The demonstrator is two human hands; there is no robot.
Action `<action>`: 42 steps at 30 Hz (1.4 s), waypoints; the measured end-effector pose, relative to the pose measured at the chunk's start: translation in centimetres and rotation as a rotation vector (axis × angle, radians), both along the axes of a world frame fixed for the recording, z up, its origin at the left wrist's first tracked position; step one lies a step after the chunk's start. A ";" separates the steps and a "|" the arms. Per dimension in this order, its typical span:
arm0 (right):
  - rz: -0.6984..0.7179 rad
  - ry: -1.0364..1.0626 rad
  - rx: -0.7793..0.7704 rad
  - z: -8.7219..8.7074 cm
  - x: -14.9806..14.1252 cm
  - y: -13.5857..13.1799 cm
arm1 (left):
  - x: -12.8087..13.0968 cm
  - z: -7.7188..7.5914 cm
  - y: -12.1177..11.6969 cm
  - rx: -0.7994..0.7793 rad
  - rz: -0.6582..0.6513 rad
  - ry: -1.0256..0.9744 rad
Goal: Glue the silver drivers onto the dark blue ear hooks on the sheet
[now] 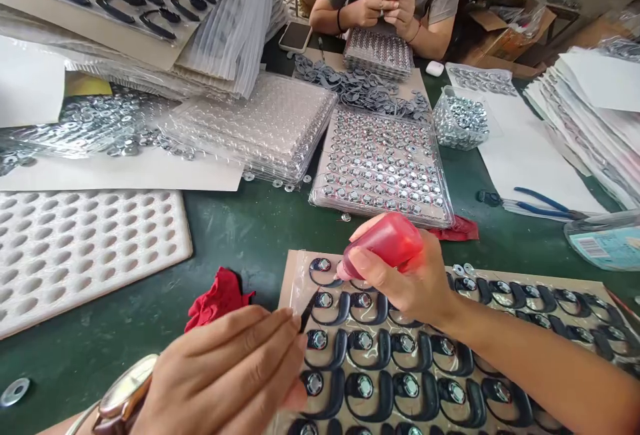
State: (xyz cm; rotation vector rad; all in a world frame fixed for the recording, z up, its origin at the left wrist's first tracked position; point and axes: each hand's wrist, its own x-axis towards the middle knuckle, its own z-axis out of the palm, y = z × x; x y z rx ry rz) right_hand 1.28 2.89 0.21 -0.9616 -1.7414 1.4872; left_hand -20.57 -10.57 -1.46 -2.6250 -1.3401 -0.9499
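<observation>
My right hand (420,282) is wrapped round a red squeeze bottle (387,242), tipped so that its nozzle points down and left at the top-left piece of a tray. That tray (286,282) holds rows of black hook-shaped plastic parts (373,395), each with a small round silver component (365,385) in it. My left hand (230,368) is closed over the tray's left edge, pinching a thin dark pointed tool (309,312); most of the tool is hidden by the fingers. A watch (125,388) is on my left wrist.
A red cloth (217,298) and a white foam tray (95,248) lie left. Beyond stand a tray of silver components (383,162), stacked clear trays (255,122), a tub of metal parts (461,118) and blue-handled pliers (545,203). Opposite sits a person, hands (387,8) raised.
</observation>
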 end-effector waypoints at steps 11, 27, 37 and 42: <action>0.071 0.012 -0.095 -2.0 0.5 -1.5 | 1.2 -1.5 -1.7 0.152 -0.060 0.169; 0.050 -0.047 0.136 -2.3 0.4 -1.4 | 1.6 -1.2 -1.7 0.176 -0.003 0.096; 0.027 -0.084 0.167 -1.8 0.4 -1.1 | 1.4 -1.2 -1.7 0.158 -0.015 0.106; 0.016 -0.090 0.121 -1.6 0.5 -1.2 | 1.3 -1.0 -1.6 0.178 -0.019 0.109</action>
